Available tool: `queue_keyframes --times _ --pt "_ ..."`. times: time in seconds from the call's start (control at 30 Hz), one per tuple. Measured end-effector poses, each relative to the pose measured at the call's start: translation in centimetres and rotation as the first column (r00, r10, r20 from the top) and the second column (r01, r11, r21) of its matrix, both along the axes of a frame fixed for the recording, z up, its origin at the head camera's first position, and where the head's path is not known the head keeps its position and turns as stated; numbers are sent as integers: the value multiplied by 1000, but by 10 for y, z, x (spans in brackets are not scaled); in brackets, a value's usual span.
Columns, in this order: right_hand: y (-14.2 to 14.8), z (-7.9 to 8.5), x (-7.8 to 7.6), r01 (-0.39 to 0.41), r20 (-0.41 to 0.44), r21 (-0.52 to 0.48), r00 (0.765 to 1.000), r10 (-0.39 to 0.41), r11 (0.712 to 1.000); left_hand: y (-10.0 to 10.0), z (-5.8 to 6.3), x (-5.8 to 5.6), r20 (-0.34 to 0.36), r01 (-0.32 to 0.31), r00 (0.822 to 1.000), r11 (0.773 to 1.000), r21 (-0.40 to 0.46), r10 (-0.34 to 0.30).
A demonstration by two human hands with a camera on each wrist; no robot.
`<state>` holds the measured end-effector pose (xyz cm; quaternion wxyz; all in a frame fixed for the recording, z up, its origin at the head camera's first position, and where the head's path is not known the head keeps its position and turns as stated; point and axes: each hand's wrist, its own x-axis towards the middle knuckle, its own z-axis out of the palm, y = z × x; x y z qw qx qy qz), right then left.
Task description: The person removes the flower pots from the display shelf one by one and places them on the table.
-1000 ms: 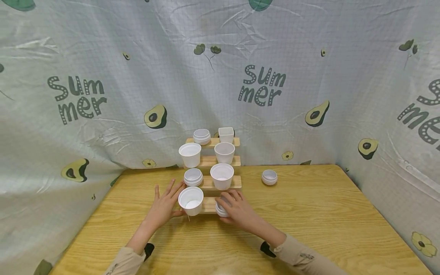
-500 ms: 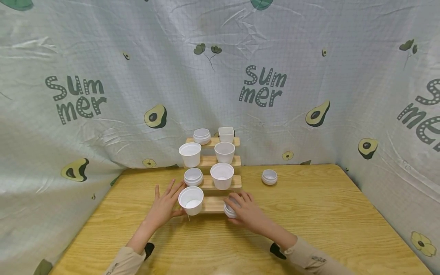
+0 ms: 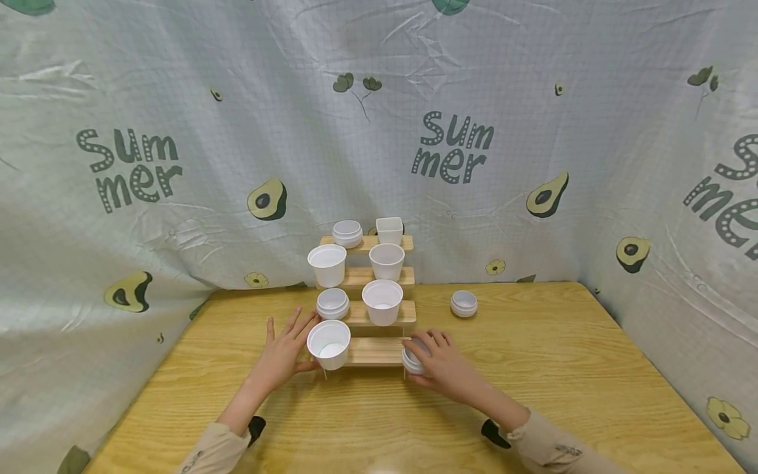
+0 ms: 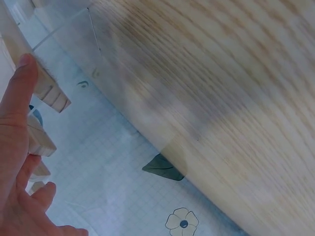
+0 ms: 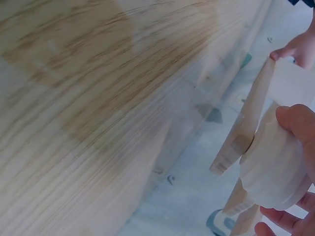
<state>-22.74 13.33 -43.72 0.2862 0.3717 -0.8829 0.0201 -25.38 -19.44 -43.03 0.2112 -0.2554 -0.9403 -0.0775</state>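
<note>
My right hand [image 3: 445, 370] grips a low round white plastic jar [image 3: 412, 361] at the right end of the bottom step. In the right wrist view the ribbed jar [image 5: 273, 167] overlaps the step's end, thumb on one side and fingers on the other. My left hand [image 3: 282, 354] has its fingers spread at the left side of the stepped wooden rack [image 3: 373, 352]. Its thumb touches the end of a wooden board [image 4: 51, 93] in the left wrist view. A white plastic cup [image 3: 329, 345] stands on the bottom step's left end, close to that hand.
Higher steps carry another low jar [image 3: 333, 304], several white cups such as the one on the right [image 3: 382, 303], and a square cup [image 3: 389, 230]. A separate low jar [image 3: 464, 304] sits on the wooden table [image 3: 533, 368], right of the rack. A printed curtain [image 3: 355, 164] hangs behind.
My right hand has moved right with the low jar, from over the bottom step to its right end. The left hand has stayed at the rack's left side.
</note>
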Motion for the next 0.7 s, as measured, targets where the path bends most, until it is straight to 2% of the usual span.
queue_keyframes --times 0.33,0.47,0.7 --pt "22 -4 -3 26 -23 -58 999 -27 998 1 2 0 -8 18 1000 1000 -6 -18" --pt "32 -4 -4 44 -12 -70 999 -45 997 1 3 0 5 13 1000 1000 -12 -12" --pt "46 -5 -7 42 -49 -71 998 -46 997 2 4 2 27 2 1000 1000 -9 -1"
